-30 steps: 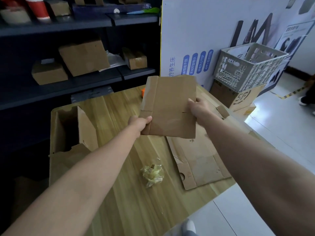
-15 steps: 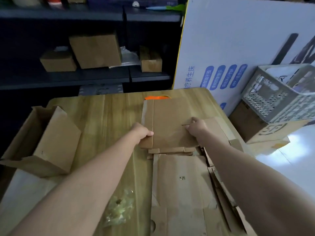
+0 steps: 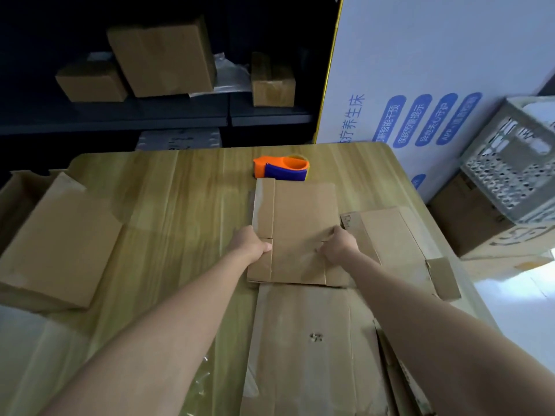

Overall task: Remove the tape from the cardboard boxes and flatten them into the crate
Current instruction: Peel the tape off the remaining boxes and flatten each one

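Observation:
A flattened brown cardboard box (image 3: 300, 223) lies on the wooden table (image 3: 180, 205), on top of other flattened cardboard (image 3: 312, 340). My left hand (image 3: 250, 244) grips its left edge with the thumb on top. My right hand (image 3: 339, 246) grips its right edge, fingers curled over the cardboard. A grey plastic crate (image 3: 510, 163) stands at the right on a cardboard box, beyond the table. An opened cardboard box (image 3: 57, 241) lies on its side at the table's left.
An orange and blue tape dispenser (image 3: 282, 168) sits just behind the held box. A wad of clear tape (image 3: 198, 382) lies near the table's front edge. Dark shelves with several boxes (image 3: 162, 55) stand behind the table. A white printed board (image 3: 420, 70) leans at the right.
Both hands have lowered the flattened box from the air down onto the cardboard pile on the table. The view has turned left and down, uncovering the tape dispenser.

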Tool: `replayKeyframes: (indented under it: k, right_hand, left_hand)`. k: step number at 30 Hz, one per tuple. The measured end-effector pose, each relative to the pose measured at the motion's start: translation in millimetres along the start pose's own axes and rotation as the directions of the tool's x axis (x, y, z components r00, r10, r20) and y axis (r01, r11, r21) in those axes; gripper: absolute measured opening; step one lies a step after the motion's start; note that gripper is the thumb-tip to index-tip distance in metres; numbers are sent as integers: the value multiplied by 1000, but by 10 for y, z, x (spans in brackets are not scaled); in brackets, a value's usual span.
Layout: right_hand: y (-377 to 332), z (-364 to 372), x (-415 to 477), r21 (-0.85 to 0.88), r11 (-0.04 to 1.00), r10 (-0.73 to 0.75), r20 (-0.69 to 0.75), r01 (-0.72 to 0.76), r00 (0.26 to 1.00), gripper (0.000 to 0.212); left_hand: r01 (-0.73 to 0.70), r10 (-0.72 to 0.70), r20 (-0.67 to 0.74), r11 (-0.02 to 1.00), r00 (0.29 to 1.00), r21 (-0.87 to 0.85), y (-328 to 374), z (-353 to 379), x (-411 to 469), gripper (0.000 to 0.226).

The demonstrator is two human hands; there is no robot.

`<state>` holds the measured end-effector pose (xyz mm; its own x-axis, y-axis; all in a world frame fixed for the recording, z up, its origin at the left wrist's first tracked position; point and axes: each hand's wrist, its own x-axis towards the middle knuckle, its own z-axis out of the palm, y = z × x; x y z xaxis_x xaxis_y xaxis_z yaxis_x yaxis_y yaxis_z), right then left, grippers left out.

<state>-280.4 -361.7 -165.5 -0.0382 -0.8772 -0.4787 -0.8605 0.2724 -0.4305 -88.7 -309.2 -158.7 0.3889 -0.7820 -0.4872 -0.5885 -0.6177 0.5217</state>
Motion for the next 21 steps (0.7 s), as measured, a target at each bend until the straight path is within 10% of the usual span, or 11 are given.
replayKeyframes:
  k: [17,21]
  right_hand:
    - [-108,57,10,-235,972,-28,-83,8,996,42]
    - [-174,31,-279,-475,868,-262,-189,145,946,36]
  left_hand:
    - [-22,34,-84,989,996,147,10,17,76,59]
    - [-197,223,-112,959,968,204,-72,-148,-64,61]
